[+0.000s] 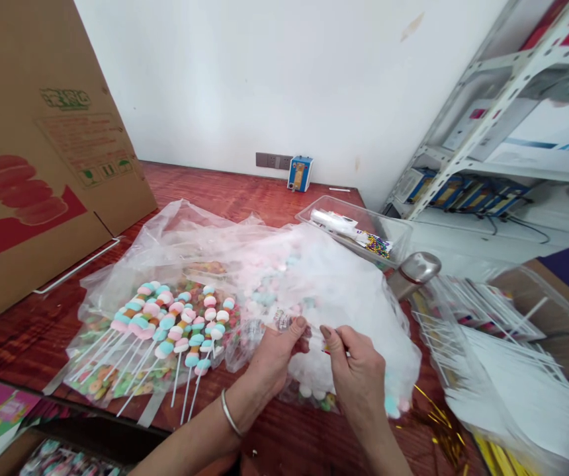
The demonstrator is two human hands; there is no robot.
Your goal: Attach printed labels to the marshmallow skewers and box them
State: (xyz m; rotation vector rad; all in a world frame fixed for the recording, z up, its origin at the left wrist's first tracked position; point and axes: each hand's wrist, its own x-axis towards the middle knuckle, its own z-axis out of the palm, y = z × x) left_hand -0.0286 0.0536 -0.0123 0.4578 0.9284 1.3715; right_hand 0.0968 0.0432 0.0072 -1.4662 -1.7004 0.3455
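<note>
My left hand (277, 357) pinches a small clear wrapper with print on it (284, 322) between thumb and fingers, a silver bangle on its wrist. My right hand (356, 370) is curled close beside it, its fingertips pinched on the same small piece near a red bit. Both hands hover over a big clear plastic bag (314, 277) of pastel marshmallows. To the left lies a pile of marshmallow skewers (175, 324) on white sticks, pink, blue and white, resting on plastic over coloured cereal rings.
A large cardboard box (31, 152) leans at the left. A clear tub (358, 228) with sprinkles stands behind the bag, a metal canister (413, 271) beside it. Clear bags of white sticks (503, 357) fill the right. Metal shelving (503, 132) stands far right. Gold twist ties (438, 423) lie on the red wooden table.
</note>
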